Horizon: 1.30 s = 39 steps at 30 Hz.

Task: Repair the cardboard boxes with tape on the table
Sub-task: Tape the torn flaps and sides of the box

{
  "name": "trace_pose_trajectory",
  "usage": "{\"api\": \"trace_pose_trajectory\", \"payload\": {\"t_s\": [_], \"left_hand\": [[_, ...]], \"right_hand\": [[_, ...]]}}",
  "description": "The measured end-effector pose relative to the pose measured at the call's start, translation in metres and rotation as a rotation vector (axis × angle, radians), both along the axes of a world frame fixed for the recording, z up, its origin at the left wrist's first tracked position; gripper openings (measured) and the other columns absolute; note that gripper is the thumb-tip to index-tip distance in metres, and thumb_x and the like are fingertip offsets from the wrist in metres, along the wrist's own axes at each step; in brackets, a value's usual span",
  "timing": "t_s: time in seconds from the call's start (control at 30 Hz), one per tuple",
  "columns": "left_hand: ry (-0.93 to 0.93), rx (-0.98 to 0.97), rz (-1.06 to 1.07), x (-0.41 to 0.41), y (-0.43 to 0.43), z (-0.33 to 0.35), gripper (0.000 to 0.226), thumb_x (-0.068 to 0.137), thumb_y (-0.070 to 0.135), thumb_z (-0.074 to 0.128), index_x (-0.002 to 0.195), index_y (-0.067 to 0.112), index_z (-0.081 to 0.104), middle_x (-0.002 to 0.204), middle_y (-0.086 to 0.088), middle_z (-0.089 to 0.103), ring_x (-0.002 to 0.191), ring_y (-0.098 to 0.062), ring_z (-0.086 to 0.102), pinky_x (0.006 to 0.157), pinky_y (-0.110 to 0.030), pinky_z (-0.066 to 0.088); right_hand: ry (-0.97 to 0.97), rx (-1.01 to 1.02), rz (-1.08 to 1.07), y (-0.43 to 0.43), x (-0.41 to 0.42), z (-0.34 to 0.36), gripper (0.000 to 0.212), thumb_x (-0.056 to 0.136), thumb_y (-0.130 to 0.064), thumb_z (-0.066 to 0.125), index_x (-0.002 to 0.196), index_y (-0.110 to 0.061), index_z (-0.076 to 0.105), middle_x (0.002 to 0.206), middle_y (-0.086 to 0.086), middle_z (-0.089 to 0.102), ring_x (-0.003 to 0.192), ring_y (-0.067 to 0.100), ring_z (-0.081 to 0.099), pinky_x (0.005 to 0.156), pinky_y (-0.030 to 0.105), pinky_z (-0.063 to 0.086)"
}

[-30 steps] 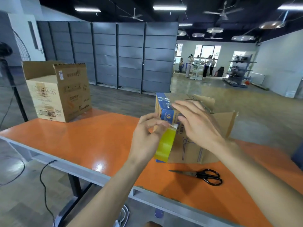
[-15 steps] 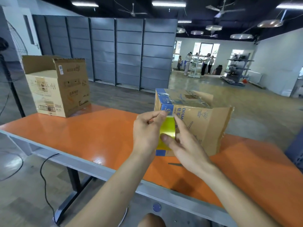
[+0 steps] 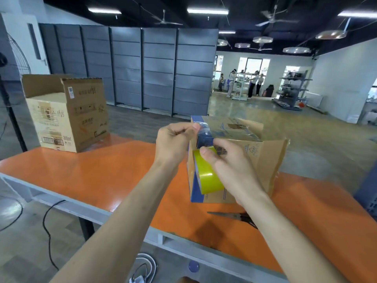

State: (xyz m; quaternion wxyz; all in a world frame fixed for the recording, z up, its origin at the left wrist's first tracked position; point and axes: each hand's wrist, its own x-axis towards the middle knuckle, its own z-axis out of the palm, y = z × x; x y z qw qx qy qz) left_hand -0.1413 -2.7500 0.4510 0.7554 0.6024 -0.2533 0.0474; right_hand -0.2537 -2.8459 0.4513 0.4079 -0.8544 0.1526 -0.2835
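Note:
A brown cardboard box with blue edges [image 3: 253,158] stands on the orange table [image 3: 98,176], one flap sticking out to the right. My right hand [image 3: 228,170] grips a yellow-green roll of tape [image 3: 208,176] against the box's front corner. My left hand [image 3: 175,144] pinches the free end of the clear tape [image 3: 204,129] and holds it up at the box's top left corner. A stretch of tape runs between the two hands.
A second, larger cardboard box [image 3: 67,113] with open flaps stands at the table's far left. Black scissors [image 3: 238,217] lie on the table near the front edge, partly under my right forearm. A cable [image 3: 49,231] hangs below the table.
My left hand has pulled the tape end upward to the box's top corner. My right hand now grips the roll lower down, so a strip of tape is drawn out.

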Motion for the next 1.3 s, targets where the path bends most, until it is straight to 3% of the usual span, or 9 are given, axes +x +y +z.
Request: {"api": "trace_pose_trajectory", "payload": {"t_s": [0.17,0.33,0.5,0.67,0.8,0.97,1.03,1.17,1.3], "left_hand": [[0.043,0.072,-0.032,0.027,-0.008,0.001,0.008,0.092,0.024,0.076,0.086,0.022,0.081,0.091,0.007,0.079,0.085,0.001,0.069,0.081,-0.019,0.047],[0.046,0.09,-0.058,0.039,-0.012,-0.005,0.015,0.094,0.024,0.073,0.094,0.011,0.081,0.083,0.012,0.076,0.074,0.006,0.066,0.069,-0.013,0.046],[0.032,0.112,-0.05,0.044,-0.014,-0.011,0.013,0.093,0.023,0.075,0.093,0.012,0.082,0.091,0.003,0.079,0.084,-0.004,0.069,0.087,-0.03,0.055],[0.027,0.14,0.014,0.041,-0.019,-0.012,0.007,0.088,0.026,0.08,0.093,0.021,0.079,0.094,0.006,0.078,0.096,-0.017,0.072,0.092,-0.04,0.058],[0.15,0.187,0.025,0.05,-0.016,-0.007,0.06,0.071,0.043,0.09,0.111,0.031,0.046,0.115,0.002,0.068,0.1,-0.019,0.067,0.085,-0.039,0.054],[-0.08,0.151,0.014,0.044,-0.019,-0.007,0.014,0.09,0.019,0.078,0.088,0.024,0.065,0.086,0.015,0.065,0.074,-0.001,0.059,0.07,-0.019,0.046],[-0.168,0.158,0.003,0.042,-0.018,-0.013,0.016,0.096,0.015,0.071,0.083,0.025,0.072,0.081,0.019,0.068,0.073,0.004,0.057,0.07,-0.013,0.045],[-0.201,0.191,-0.007,0.048,-0.011,-0.025,0.016,0.099,0.015,0.067,0.109,0.022,0.076,0.119,-0.011,0.064,0.088,0.0,0.057,0.079,-0.017,0.048],[-0.178,0.096,-0.016,0.048,-0.01,-0.026,0.053,0.097,0.003,0.065,0.14,0.031,0.055,0.111,-0.004,0.058,0.088,-0.006,0.057,0.073,-0.015,0.049]], "right_hand": [[0.007,-0.053,-0.035,-0.004,0.013,0.004,0.046,0.098,-0.046,0.059,0.138,-0.024,0.057,0.136,-0.003,0.062,0.122,0.02,0.059,0.104,0.042,0.046],[-0.007,-0.069,-0.026,-0.002,0.016,0.0,0.047,0.099,-0.046,0.056,0.14,-0.024,0.055,0.137,-0.003,0.062,0.124,0.019,0.058,0.104,0.042,0.046],[-0.009,-0.077,-0.014,-0.002,0.017,-0.006,0.05,0.1,-0.045,0.055,0.145,-0.022,0.052,0.141,-0.003,0.06,0.127,0.018,0.058,0.107,0.043,0.045],[-0.037,-0.061,0.002,-0.002,0.017,-0.011,0.051,0.1,-0.041,0.057,0.148,-0.024,0.048,0.146,-0.004,0.055,0.128,0.018,0.056,0.107,0.044,0.045],[-0.033,-0.034,0.023,-0.004,0.017,-0.012,0.051,0.1,-0.042,0.056,0.148,-0.03,0.045,0.146,-0.007,0.054,0.126,0.018,0.057,0.105,0.045,0.047],[-0.03,-0.012,0.034,-0.006,0.018,-0.015,0.047,0.1,-0.043,0.055,0.145,-0.029,0.049,0.144,-0.008,0.055,0.127,0.017,0.055,0.107,0.044,0.044],[-0.031,0.001,0.042,-0.006,0.017,-0.016,0.048,0.1,-0.044,0.056,0.145,-0.029,0.049,0.144,-0.008,0.055,0.128,0.017,0.055,0.108,0.044,0.043],[-0.025,0.013,0.066,-0.008,0.016,-0.013,0.053,0.1,-0.045,0.054,0.151,-0.034,0.042,0.15,-0.01,0.05,0.132,0.017,0.052,0.111,0.044,0.042],[-0.002,0.002,0.092,-0.009,0.016,-0.011,0.055,0.101,-0.041,0.052,0.153,-0.043,0.034,0.153,-0.016,0.045,0.136,0.014,0.046,0.112,0.038,0.038]]}}
